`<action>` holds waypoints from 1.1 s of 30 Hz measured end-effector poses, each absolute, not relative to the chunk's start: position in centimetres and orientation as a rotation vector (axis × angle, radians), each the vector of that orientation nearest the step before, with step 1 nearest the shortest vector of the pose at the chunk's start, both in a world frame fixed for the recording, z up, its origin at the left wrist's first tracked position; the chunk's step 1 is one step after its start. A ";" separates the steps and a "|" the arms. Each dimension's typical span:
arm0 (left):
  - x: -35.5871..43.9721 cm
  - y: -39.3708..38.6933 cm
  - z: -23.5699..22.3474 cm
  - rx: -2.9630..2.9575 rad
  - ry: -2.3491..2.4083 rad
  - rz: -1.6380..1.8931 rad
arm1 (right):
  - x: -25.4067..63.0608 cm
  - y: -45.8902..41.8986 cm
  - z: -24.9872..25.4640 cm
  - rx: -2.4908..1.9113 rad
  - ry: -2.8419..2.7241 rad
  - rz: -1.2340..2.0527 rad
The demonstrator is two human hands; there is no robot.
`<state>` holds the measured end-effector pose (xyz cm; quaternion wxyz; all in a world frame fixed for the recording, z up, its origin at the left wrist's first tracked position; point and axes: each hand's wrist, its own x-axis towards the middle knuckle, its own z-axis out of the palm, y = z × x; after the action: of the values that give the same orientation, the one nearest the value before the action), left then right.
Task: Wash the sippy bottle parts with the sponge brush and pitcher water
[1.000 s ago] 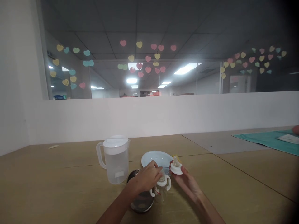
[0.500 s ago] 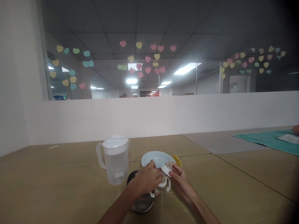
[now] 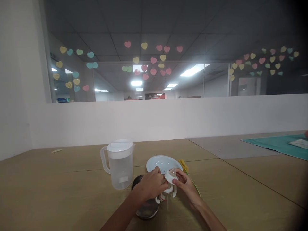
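In the head view a clear baby bottle [image 3: 167, 199] with white side handles stands upright on the table in front of me. The fingers of my left hand [image 3: 153, 183] are curled at its rim and left handle; the fingertips are partly hidden. Held between thumb and fingers of my right hand [image 3: 187, 186] is a white bottle cap with a clear teat [image 3: 171, 175], tilted just above the bottle's mouth. A dark metal bowl [image 3: 148, 211] sits beneath my left wrist, partly covered by it.
A lidded clear plastic pitcher [image 3: 120, 166] stands at the left. Behind my hands lies a pale blue plate [image 3: 163, 163], beside a yellow object with a thin green stem [image 3: 183, 165]. A teal cloth [image 3: 274, 144] is at the far right, with part of another person's hand [image 3: 306, 133] above it.
The teat cap has come to a more upright tilt over the bottle in my right hand. My left hand stays at the bottle. The view has shifted slightly.
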<state>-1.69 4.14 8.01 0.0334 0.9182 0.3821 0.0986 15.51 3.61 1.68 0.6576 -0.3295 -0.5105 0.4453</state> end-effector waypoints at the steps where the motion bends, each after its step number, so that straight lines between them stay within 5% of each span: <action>1: -1.7 4.3 8.0 2.822 1.171 0.298 | 15.5 3.6 1.7 -0.753 -1.162 1.005; 9: -3.1 6.4 7.7 2.590 0.716 0.298 | 15.7 3.7 1.5 -0.754 -1.197 0.963; 33: -2.8 6.6 7.4 2.515 0.752 0.640 | 16.7 4.4 1.5 -0.837 -1.296 0.839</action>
<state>-2.77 6.57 7.43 0.2182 0.9083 0.2718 0.2311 16.69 4.41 1.50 0.6385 -0.3669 -0.5679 0.3677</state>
